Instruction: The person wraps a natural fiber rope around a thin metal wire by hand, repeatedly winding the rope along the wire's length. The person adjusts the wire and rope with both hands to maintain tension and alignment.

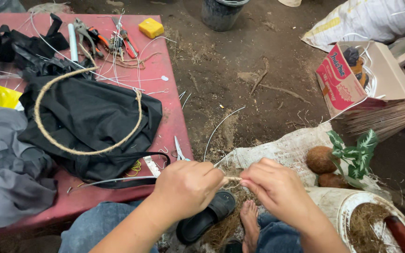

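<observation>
My left hand and my right hand meet in front of me, both pinching a short twist of pale fibre rope between their fingertips. A thin white wire rises from the left fist across the dirt floor. On the red table to the left lies a hoop wrapped in twine on top of a black bag. Below the hands are my knees in jeans, a bare foot and a black sandal.
Pliers and cutters, a yellow block and scissors lie on the table. Coconuts, a leafy plant, a white bucket of fibre, a cardboard box, a broom and a dark pot stand around.
</observation>
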